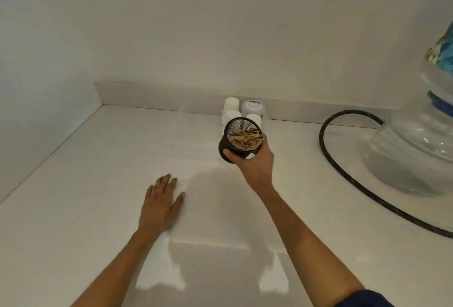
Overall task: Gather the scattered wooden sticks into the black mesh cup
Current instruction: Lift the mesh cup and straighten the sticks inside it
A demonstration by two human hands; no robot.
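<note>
My right hand (255, 164) grips the black mesh cup (239, 135) from below and holds it above the white counter, tilted so its mouth faces me. Several wooden sticks (245, 141) lie bunched inside the cup. My left hand (161, 205) rests flat on the counter with its fingers straight and spread, to the lower left of the cup. I see no loose sticks on the counter.
Several small white jars (231, 108) and a clear jar with a white lid (253, 108) stand against the back wall behind the cup. A large glass vessel (414, 152) with a black hose (328, 149) fills the right side. Walls close off the left and the back.
</note>
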